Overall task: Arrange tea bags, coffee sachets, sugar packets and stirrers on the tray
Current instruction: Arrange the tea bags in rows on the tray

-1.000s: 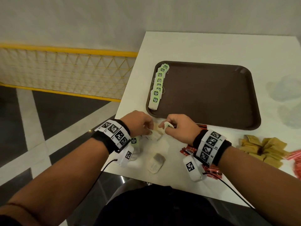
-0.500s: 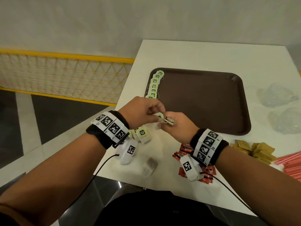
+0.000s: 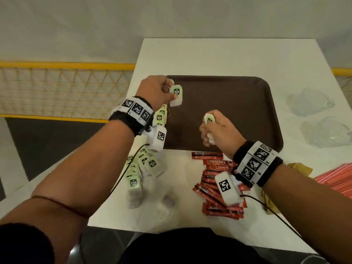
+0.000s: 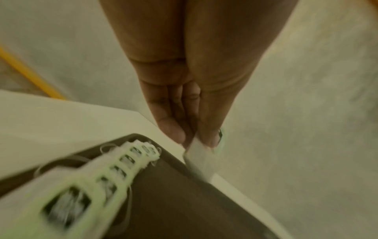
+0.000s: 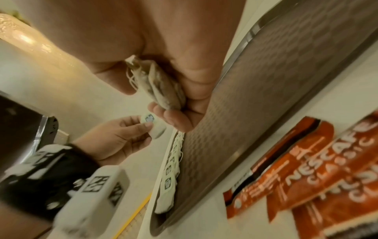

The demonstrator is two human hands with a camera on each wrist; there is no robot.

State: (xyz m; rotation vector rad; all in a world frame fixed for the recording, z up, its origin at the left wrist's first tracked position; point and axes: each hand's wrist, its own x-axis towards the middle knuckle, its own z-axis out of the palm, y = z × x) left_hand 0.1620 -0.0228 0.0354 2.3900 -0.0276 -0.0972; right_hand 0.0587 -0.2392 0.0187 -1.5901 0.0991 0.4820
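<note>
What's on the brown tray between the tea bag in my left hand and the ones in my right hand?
Nothing: in the head view only bare brown plastic tray separates the left hand's tea bag from the right hand's.

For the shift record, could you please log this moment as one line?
left hand: pinches tea bag above tray | right hand: grips tea bags | row of tea bags: along tray's left edge

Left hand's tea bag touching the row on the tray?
Apart. The left wrist view shows the tea bag pinched by the left hand, hanging beyond the row with bare tray between.
</note>
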